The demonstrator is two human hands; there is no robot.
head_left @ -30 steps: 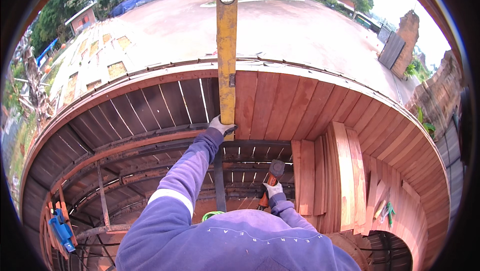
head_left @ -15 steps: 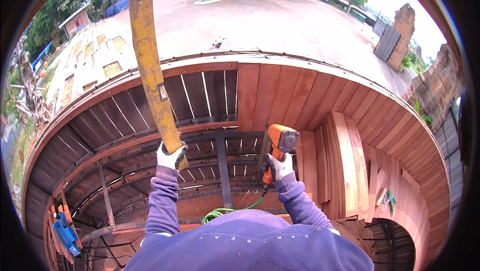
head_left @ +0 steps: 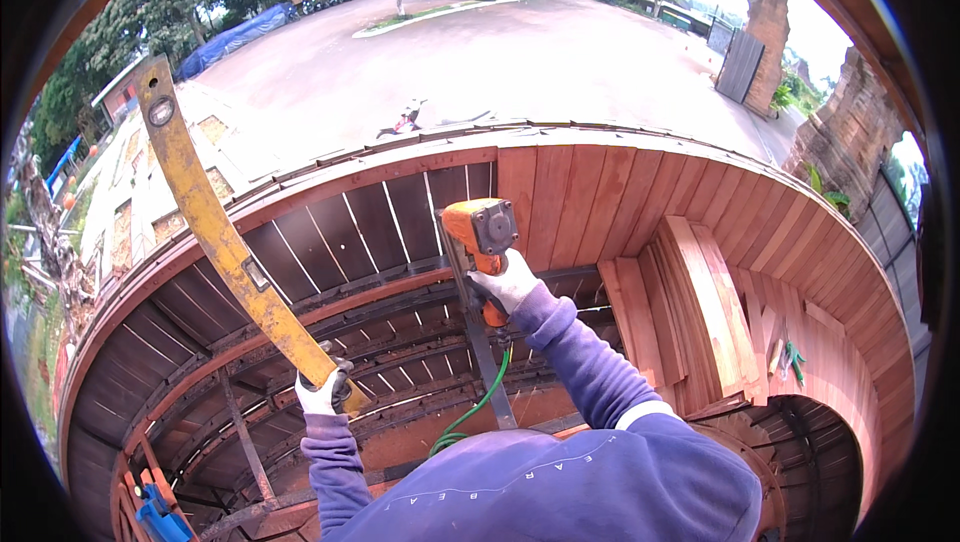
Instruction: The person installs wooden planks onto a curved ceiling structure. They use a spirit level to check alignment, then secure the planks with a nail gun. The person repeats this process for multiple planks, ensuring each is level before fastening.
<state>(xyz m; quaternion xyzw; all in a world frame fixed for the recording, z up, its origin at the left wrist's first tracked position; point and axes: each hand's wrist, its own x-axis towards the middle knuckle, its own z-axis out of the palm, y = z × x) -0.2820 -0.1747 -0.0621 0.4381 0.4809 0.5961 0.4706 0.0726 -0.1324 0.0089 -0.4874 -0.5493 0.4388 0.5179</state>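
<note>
My left hand [head_left: 322,392], in a white and dark glove, grips the lower end of a long yellow spirit level [head_left: 222,242]. The level slants up and to the left, past the curved edge of the frame. In my gloved right hand [head_left: 512,284] is an orange nail gun [head_left: 468,220], held by its handle in front of me. A green air hose [head_left: 490,400] runs down from the handle. The gun is over the dark slats [head_left: 375,222], just left of the fitted reddish planks [head_left: 570,202]. Whether its nose touches anything, I cannot tell.
Loose planks [head_left: 705,312] stand stacked to the right. Beyond them lie green-handled pliers [head_left: 795,364]. A blue tool [head_left: 160,520] hangs at lower left. Dark curved beams with gaps run below. Past the wooden rim is a paved yard [head_left: 560,62] with a motorbike [head_left: 405,120].
The nail gun has moved up and left, toward the end of the fitted planks. The spirit level has tilted further left, and my left hand is lower. The whole view has shifted slightly.
</note>
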